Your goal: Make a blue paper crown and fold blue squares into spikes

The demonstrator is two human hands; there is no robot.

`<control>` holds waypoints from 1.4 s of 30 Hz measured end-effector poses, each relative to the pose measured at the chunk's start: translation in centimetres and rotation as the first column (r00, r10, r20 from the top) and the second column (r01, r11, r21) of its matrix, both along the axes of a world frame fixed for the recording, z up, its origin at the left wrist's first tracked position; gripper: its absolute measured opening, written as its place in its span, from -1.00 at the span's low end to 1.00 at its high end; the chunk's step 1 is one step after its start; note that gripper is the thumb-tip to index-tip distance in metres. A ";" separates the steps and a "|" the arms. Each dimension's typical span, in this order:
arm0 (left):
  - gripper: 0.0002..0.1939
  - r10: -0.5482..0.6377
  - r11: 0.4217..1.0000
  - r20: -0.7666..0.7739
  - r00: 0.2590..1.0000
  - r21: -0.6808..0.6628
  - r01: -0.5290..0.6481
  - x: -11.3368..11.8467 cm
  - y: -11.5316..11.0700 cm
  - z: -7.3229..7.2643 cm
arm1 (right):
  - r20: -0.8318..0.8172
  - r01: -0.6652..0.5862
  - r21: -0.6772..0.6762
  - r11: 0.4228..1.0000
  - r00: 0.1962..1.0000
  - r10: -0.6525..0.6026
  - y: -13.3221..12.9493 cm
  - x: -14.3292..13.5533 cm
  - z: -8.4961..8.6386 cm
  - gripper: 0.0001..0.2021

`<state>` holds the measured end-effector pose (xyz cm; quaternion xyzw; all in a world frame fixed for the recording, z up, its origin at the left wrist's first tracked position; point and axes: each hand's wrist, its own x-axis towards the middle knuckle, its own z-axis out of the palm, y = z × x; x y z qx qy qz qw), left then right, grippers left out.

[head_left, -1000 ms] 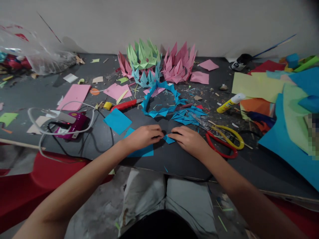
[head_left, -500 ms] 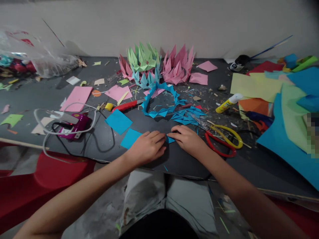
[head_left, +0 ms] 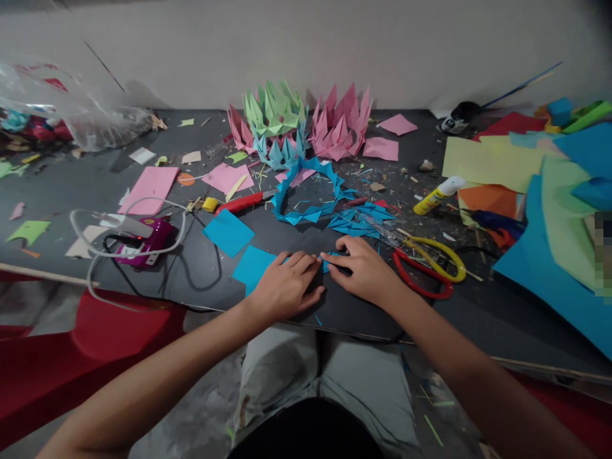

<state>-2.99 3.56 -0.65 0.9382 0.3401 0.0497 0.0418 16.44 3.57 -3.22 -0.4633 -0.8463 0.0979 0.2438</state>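
Between my fingertips, low on the dark table, is a small piece of blue paper (head_left: 326, 262), mostly hidden by my hands. My left hand (head_left: 285, 285) is closed, its fingers pressed together over the paper's left part. From the other side, my right hand (head_left: 361, 269) grips the paper's edge with bent fingers. A blue paper square (head_left: 251, 264) lies partly under my left hand and forearm, and another blue square (head_left: 228, 233) is just beyond it. Ahead stands a ring of folded blue paper (head_left: 310, 217), beside a pile of folded blue pieces (head_left: 361, 220).
Scissors with red and yellow handles (head_left: 454, 271) lie right of my right hand. A glue stick (head_left: 437, 196) is behind them. To the left are a red cutter (head_left: 243, 203) and a purple plug adapter (head_left: 152, 239) with cables. Paper crowns (head_left: 342, 131) stand at the back.
My right hand's fingers have spread and shifted slightly up around the small paper. My left hand has edged a little to the right, its thumb farther out.
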 end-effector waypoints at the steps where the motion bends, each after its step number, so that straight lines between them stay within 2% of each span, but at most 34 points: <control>1: -0.59 0.016 1.000 0.007 1.000 -0.002 -0.016 0.0 0.0 0.1 | -0.015 0.022 0.005 1.000 1.000 -0.022 0.0 0.0 0.0 -0.75; 6: -0.62 0.064 0.998 0.037 0.997 -0.006 -0.064 -0.4 -0.2 0.5 | -0.053 0.097 0.048 0.994 0.994 -0.095 0.3 0.5 -0.2 -0.75; 11: -0.78 0.102 0.995 0.065 0.993 -0.022 -0.101 -0.2 1.2 0.3 | -0.094 0.039 -0.002 0.999 0.995 -0.039 0.4 1.1 -0.3 -0.80; 14: -0.79 0.051 0.999 0.080 0.995 0.004 -0.051 0.1 2.1 0.0 | -0.061 -0.048 0.046 0.998 0.997 0.051 0.2 1.0 0.0 -0.80; 17: -0.74 -0.032 0.994 0.080 0.996 0.111 0.023 0.2 2.2 -0.6 | -0.015 -0.178 0.076 0.981 0.984 0.179 0.1 0.9 0.1 -0.81; 20: -0.71 -0.086 0.979 0.098 0.991 0.192 0.066 0.2 2.1 -1.0 | -0.023 -0.205 0.051 0.977 0.978 0.207 0.1 1.0 0.1 -0.83; 22: -0.69 -0.111 0.976 0.116 0.987 0.197 0.087 0.1 2.3 -1.1 | -0.007 -0.207 0.050 0.977 0.978 0.208 0.2 1.1 0.0 -0.82; 27: -0.79 -0.130 0.991 0.232 0.964 0.016 0.130 -0.3 4.5 -0.7 | 0.039 -0.224 0.049 0.973 0.974 0.222 0.5 1.1 0.2 -0.82; 32: -0.84 -0.160 0.972 0.272 0.949 -0.123 0.200 -0.2 5.7 -0.5 | -0.028 -0.200 -0.065 0.978 0.980 0.198 0.7 1.3 0.6 -0.84; 38: -0.82 -0.081 0.961 0.286 0.955 -0.232 0.151 0.2 5.4 -0.4 | -0.218 -0.098 -0.252 0.963 0.975 0.043 1.0 1.4 1.0 -0.89; 42: -0.80 -0.051 0.953 0.307 0.950 -0.268 0.137 0.3 5.6 -0.7 | -0.240 -0.043 -0.295 0.955 0.970 -0.030 1.2 1.1 0.9 -0.91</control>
